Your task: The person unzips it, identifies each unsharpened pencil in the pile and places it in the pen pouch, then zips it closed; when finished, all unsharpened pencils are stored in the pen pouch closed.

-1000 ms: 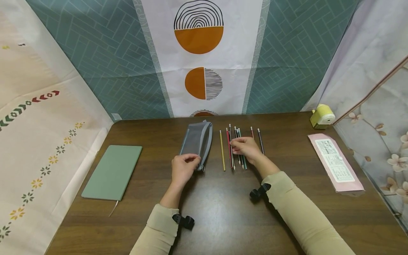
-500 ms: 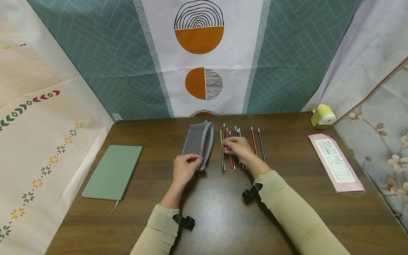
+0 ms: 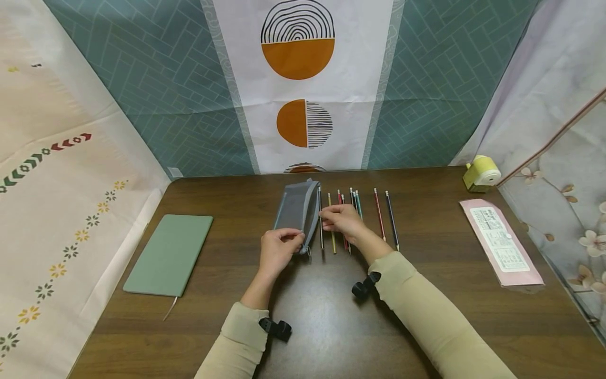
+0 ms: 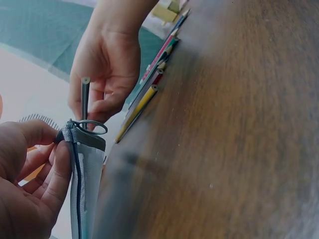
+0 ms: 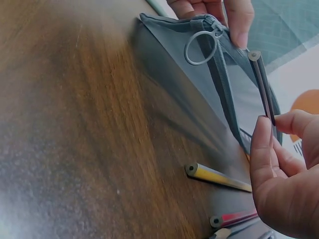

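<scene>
A grey zippered pencil case (image 3: 290, 205) lies on the table with its zip undone. My left hand (image 3: 280, 251) pinches its near end, by the ring pull (image 5: 202, 48). Between thumb and fingers, my right hand (image 3: 344, 220) holds a dark pencil (image 5: 262, 84) above the table, beside the case's opening. That pencil's near end is flat and unsharpened. Right of the case lies a yellow pencil (image 3: 333, 245). Several red, dark and teal pencils lie past it, partly hidden under my right hand. A red pencil (image 3: 379, 210) and a dark blue pencil (image 3: 392, 218) lie further right.
A green notebook (image 3: 169, 255) with a ribbon lies at the left. On the right are a pink packet (image 3: 521, 263) with a white label and a yellow-green pencil sharpener (image 3: 482, 173) at the back. Fabric hangs behind the brown table (image 3: 322, 337).
My right hand has moved left with the dark pencil, from over the other pencils, past the yellow one, to the case's opening. My left hand stays at the case's near end.
</scene>
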{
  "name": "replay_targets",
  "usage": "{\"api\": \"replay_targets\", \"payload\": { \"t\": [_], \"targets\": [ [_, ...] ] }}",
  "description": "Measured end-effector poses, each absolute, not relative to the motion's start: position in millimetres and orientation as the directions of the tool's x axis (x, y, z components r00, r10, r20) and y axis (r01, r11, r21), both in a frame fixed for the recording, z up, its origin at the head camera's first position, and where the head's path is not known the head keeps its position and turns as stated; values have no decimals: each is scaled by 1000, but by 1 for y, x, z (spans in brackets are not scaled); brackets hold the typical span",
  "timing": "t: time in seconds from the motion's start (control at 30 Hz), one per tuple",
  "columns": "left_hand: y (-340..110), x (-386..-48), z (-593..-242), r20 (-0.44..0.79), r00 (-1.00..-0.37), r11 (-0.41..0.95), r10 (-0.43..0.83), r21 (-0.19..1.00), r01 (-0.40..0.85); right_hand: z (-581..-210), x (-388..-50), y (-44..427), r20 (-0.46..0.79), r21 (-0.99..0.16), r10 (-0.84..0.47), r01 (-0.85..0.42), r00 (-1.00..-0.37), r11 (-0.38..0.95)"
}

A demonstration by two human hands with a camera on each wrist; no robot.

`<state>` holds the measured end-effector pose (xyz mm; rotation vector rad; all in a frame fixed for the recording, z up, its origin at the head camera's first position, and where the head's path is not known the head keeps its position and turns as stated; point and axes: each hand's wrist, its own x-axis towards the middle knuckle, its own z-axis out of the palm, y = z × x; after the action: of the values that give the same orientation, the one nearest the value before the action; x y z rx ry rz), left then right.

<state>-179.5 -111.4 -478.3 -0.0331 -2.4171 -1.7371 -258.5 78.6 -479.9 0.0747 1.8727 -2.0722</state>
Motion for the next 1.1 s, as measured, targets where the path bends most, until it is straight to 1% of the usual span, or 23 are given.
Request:
{"api": "replay_targets", "payload": {
  "t": [0.23, 0.5, 0.6, 0.87, 1.1],
  "targets": [
    [-109, -179, -477, 159, -985, 340, -63, 932, 128, -481, -263, 73, -301, -949, -207, 313, -931, -30],
    [-107, -180, -478, 143, -988, 342, -57, 933, 115, -478, -264, 63, -313, -943, -172, 327, -934, -59],
    [-107, -179, -477, 140, -989, 342, -53, 933, 114, -479, -264, 60, -311, -945, -150, 322, -939, -53],
    [-106, -180, -479, 140, -989, 335, -50, 935, 115, -480, -264, 56, -291, -957, -122, 291, -949, 21],
    [-105, -180, -479, 129, -990, 313, -53, 944, 106, -479, -264, 55, -289, -957, -124, 289, -949, 18]
  ]
}}
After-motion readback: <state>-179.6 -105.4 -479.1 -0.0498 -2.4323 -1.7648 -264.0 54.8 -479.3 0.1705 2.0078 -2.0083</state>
